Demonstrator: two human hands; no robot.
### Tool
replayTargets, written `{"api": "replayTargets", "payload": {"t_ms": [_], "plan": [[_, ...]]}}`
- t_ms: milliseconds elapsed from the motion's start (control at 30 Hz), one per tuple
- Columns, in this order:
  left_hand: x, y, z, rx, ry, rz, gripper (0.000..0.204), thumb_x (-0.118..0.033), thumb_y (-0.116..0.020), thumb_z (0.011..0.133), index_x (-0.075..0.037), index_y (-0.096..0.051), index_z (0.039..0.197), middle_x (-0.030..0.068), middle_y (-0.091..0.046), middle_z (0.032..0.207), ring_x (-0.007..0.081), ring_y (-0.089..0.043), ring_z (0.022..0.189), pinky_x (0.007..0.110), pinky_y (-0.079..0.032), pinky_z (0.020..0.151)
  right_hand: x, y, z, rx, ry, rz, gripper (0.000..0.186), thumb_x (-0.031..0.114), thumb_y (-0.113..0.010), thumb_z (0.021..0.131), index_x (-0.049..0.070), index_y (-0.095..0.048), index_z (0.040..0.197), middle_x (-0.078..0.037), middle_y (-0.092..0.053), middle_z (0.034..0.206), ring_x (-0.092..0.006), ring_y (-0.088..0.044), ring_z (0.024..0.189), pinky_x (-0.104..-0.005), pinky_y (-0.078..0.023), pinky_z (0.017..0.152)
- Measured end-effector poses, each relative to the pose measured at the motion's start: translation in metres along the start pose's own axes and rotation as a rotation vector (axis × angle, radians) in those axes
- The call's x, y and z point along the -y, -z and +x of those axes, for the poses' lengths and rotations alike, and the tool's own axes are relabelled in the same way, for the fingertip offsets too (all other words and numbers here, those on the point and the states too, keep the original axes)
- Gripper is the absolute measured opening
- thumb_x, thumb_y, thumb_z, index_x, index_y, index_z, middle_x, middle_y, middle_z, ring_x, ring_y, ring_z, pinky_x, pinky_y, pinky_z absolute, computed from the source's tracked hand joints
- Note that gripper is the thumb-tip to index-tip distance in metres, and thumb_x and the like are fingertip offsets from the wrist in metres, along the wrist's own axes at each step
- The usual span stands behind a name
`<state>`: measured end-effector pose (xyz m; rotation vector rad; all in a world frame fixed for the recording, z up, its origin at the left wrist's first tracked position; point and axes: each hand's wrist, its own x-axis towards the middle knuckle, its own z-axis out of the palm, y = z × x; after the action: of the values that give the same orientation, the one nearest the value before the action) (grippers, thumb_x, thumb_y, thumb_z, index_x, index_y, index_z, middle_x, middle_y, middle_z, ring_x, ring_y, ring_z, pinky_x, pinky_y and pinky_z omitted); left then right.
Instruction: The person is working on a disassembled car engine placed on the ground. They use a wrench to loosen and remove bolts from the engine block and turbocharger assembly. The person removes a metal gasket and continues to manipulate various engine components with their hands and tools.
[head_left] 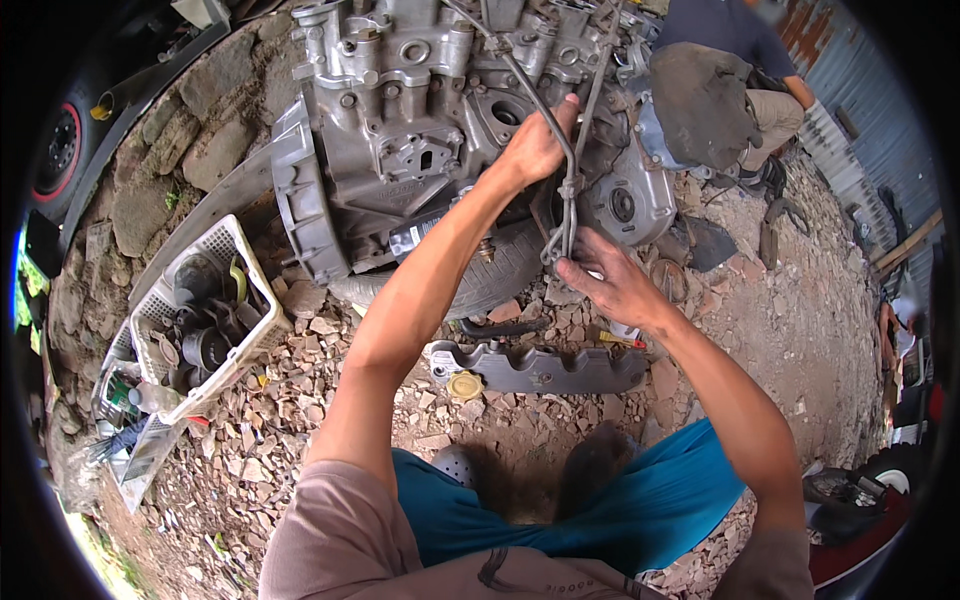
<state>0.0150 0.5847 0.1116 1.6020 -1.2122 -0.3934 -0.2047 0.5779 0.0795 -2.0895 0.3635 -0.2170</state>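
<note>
A grey, knotted rope [570, 186] runs down in two strands in front of a large metal engine [400, 120]. My left hand [540, 145] is closed around the left strand, its thumb pointing up, beside a round port on the engine. Lower down, my right hand [612, 280] has its thumb and fingers at the rope's looped bottom end, just below a knot. Part of its grip is hidden behind the rope. Under the engine lies a black tire [490, 275]. On the ground before me rests a long grey engine cover [545, 370] with a scalloped edge and a yellowish cap [464, 385].
A white plastic crate [258, 335] of dark parts and bottles stands at the left, by a stone wall [145, 215]. Broken tile and stones cover the ground [330, 400]. Another person [725, 40] sits at the far right. A red-and-black vehicle part [860, 540] is at lower right.
</note>
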Motion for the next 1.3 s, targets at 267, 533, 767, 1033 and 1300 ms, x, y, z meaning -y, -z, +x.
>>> {"api": "replayTargets", "payload": {"t_ms": [267,533,767,1033,1300], "plan": [[-0.005,-0.001,-0.012,-0.019,0.06,-0.022,0.081,-0.067,-0.022,0.1,0.003,-0.056,0.078,0.0125,-0.054,0.071,0.0224,-0.048,0.075,0.043,-0.042,0.077,-0.002,0.002,0.008,0.024,-0.053,0.122,0.075,0.063,-0.064,0.087,0.002,-0.054,0.128,-0.019,-0.063,0.122,-0.0347,-0.059,0.118,-0.0461,-0.046,0.102],[0.003,0.009,-0.013,-0.083,0.097,-0.24,0.066,-0.058,-0.043,0.096,0.002,-0.068,0.089,0.0091,-0.064,0.077,0.0175,-0.052,0.076,0.036,-0.043,0.077,0.008,-0.006,0.009,-0.085,0.0,-0.073,0.065,0.054,-0.06,0.093,-0.002,-0.053,0.125,-0.025,-0.064,0.116,-0.0382,-0.063,0.11,-0.0463,-0.048,0.095],[-0.012,0.029,-0.036,-0.077,-0.093,-0.047,0.049,-0.042,-0.041,0.103,-0.001,-0.061,0.089,0.0027,-0.056,0.073,0.0122,-0.048,0.071,0.033,-0.043,0.067,0.007,-0.006,0.009,-0.123,0.026,-0.189,0.062,0.044,-0.06,0.095,-0.008,-0.048,0.127,-0.033,-0.062,0.116,-0.0458,-0.06,0.112,-0.048,-0.047,0.096],[0.006,0.06,-0.061,-0.106,0.008,-0.286,0.047,-0.041,-0.049,0.102,-0.006,-0.053,0.071,0.0,-0.047,0.064,0.0113,-0.045,0.063,0.029,-0.039,0.063,0.004,-0.006,0.006,-0.121,0.101,-0.233,0.056,0.037,-0.058,0.097,-0.008,-0.046,0.129,-0.032,-0.063,0.114,-0.0468,-0.061,0.111,-0.0479,-0.048,0.096],[0.041,0.093,-0.09,-0.145,-0.042,-0.817,0.051,-0.034,-0.053,0.101,-0.015,-0.033,0.057,-0.0011,-0.025,0.054,0.015,-0.031,0.055,0.03,-0.033,0.063,0.001,-0.014,0.007,-0.177,0.166,-0.257,0.051,0.033,-0.057,0.098,-0.012,-0.045,0.12,-0.033,-0.064,0.092,-0.0498,-0.064,0.092,-0.0507,-0.051,0.082]]}}
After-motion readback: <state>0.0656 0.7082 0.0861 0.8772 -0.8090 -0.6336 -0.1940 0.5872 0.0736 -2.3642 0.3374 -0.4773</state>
